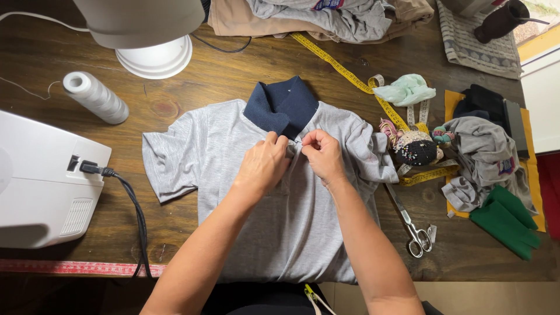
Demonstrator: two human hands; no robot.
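A grey short-sleeved shirt (291,221) with a dark blue collar (283,105) lies flat on the wooden table (233,70). My left hand (262,163) and my right hand (324,154) meet just below the collar and pinch the grey fabric at the neck opening between fingertips. The two hands nearly touch each other. What lies between the fingers is too small to make out.
A white sewing machine (41,181) with a black cord stands at left, a thread cone (96,97) and white lamp base (154,58) behind it. To the right lie a yellow tape measure (344,73), pincushion (415,149), scissors (411,230), grey and green cloth pieces.
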